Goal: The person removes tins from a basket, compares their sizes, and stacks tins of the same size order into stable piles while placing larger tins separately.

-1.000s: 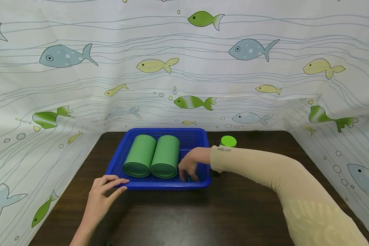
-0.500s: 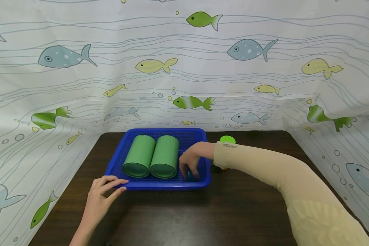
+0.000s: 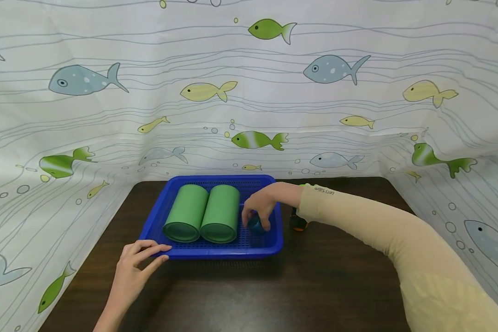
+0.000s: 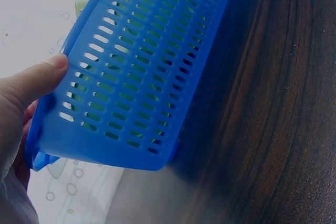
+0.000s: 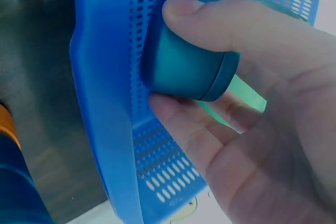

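Lifting now: right hand (image 3: 259, 208) pinches the teal cup (image 3: 255, 224), raised off the blue basket (image 3: 216, 249); left hand (image 3: 134, 267) still steadies its rim, fingers relaxed.

Basket (image 3: 216, 251) on the table (image 3: 274, 295), two cylinders (image 3: 203, 213) side by side in its left part, small cup (image 3: 255, 224) to their right (inside the basket), jar (image 3: 297, 222) right of the basket

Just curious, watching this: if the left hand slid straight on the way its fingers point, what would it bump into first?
The left hand already touches the blue basket at its near corner; beyond that wall, probably the nearer green can, though depth is unclear.
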`<move>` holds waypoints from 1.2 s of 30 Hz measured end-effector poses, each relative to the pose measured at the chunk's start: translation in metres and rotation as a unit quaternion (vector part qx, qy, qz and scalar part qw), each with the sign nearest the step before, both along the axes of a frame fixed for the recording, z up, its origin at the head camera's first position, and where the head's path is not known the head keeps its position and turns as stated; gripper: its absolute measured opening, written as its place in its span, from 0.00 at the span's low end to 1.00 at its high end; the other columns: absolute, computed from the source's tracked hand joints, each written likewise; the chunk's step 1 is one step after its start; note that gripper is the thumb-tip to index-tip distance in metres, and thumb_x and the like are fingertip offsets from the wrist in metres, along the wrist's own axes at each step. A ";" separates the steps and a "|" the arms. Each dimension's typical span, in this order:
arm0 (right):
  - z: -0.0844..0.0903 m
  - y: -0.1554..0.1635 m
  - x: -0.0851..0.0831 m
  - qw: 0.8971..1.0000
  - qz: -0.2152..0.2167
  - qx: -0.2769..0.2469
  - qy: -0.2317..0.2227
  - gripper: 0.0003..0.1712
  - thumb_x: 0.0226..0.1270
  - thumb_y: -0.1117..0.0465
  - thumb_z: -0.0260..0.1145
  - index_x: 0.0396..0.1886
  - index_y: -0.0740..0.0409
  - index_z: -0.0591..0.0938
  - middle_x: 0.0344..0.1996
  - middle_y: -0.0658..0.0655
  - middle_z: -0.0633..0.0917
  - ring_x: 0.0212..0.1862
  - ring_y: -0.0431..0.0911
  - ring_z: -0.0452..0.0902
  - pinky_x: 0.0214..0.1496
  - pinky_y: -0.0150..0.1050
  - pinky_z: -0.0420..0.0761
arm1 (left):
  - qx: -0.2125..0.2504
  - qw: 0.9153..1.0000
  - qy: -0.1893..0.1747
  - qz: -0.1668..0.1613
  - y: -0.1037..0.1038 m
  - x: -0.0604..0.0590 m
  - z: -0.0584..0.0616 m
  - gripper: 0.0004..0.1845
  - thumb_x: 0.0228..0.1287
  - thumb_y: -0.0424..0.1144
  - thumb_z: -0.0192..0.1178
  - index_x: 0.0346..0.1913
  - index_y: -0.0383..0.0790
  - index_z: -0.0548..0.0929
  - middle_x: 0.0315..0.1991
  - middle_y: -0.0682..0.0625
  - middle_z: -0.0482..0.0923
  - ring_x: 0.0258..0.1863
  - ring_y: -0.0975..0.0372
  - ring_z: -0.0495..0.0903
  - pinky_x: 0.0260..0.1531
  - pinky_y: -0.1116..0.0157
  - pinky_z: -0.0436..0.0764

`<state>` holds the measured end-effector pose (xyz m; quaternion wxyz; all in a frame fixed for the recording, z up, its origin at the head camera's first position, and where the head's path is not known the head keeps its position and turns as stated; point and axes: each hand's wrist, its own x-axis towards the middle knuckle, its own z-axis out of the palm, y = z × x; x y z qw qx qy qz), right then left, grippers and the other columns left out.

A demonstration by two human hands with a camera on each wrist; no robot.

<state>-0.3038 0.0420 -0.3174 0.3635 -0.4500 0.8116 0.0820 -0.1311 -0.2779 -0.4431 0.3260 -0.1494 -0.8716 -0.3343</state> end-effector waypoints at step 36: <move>0.068 0.110 -0.005 0.964 -0.090 -0.217 0.126 0.33 0.54 0.62 0.78 0.59 0.55 0.75 0.59 0.57 0.79 0.62 0.53 0.73 0.62 0.51 0.77 | 0.003 1.000 0.014 -0.011 0.001 -0.001 -0.001 0.23 0.37 0.23 0.76 0.38 0.50 0.91 0.36 0.58 0.78 0.47 0.75 0.64 0.50 0.78 0.58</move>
